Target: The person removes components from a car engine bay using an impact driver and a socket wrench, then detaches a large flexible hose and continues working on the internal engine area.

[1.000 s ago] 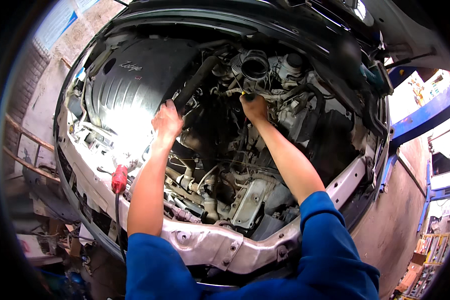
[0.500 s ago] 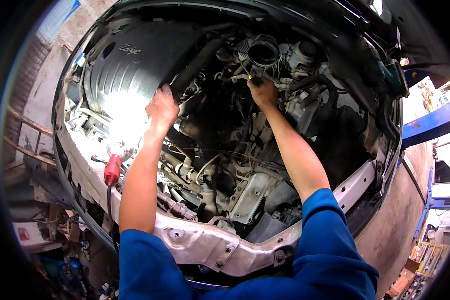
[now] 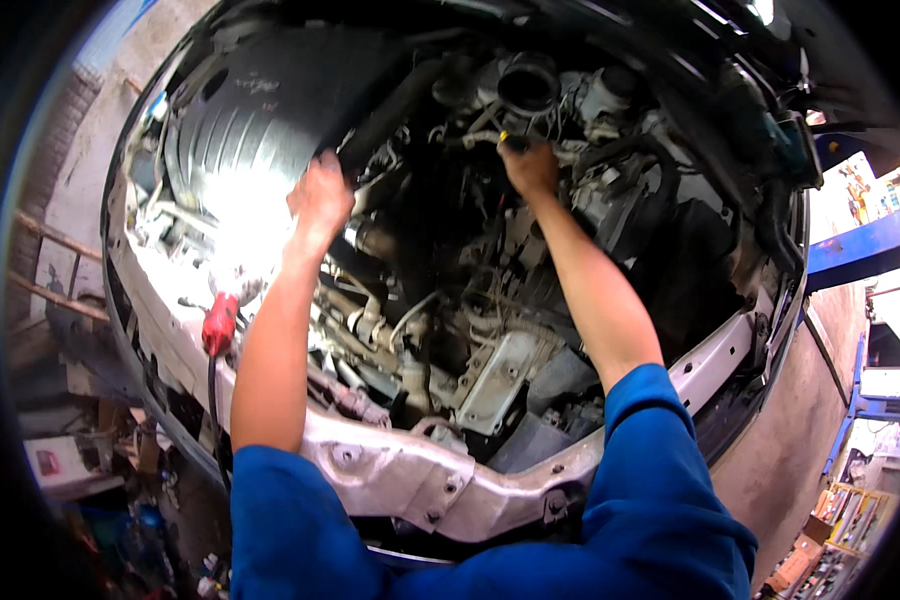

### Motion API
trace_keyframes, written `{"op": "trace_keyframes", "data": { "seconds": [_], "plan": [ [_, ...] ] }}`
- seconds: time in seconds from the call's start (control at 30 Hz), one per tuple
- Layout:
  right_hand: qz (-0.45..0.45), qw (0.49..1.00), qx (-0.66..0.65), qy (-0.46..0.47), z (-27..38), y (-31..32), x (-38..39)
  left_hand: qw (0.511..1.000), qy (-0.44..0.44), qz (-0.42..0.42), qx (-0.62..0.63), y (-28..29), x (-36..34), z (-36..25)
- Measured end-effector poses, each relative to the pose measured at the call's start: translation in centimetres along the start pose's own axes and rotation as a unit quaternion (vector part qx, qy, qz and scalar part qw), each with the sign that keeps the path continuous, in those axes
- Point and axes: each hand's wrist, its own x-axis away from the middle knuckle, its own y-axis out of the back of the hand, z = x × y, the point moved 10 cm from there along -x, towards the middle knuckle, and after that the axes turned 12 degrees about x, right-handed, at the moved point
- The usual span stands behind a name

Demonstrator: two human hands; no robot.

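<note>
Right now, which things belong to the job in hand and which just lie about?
In use: left hand, by the dark engine cover; right hand, gripping a yellow-and-black tool; red-handled lamp.
Lying about: brown box; white box.

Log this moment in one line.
left hand: at edge of black engine cover; right hand: gripping yellow-and-black tool handle; red-handled lamp: lit

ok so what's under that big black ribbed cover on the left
The black cover hides whatever lies directly beneath. A pale pipe and strong glare show by its near edge, the left hand by its right edge.
</note>
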Motion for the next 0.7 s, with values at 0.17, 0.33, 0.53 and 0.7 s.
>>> {"op": "trace_keyframes", "data": {
  "seconds": [0.17, 0.33, 0.53, 0.7],
  "plan": [
    [0.041, 0.999, -0.012, 0.008, -1.5, 0.2, -1.6, 1.0, -0.015, -0.003, -0.01, -1.7, -1.1, 1.6],
    [0.18, 0.908, -0.326, -0.192, -2.2, -0.8, -0.9, 1.0, -0.017, -0.013, 0.011, -0.1, -0.2, 1.1],
    [0.286, 0.773, -0.529, -0.203, -2.5, -1.9, -1.1, 0.999, -0.031, -0.003, 0.022, -1.1, -0.7, 1.3],
    [0.256, 0.894, -0.313, -0.195, -2.9, -0.8, -1.1, 0.999, -0.037, -0.008, 0.013, -0.1, 0.0, 0.1]
  ]
}}
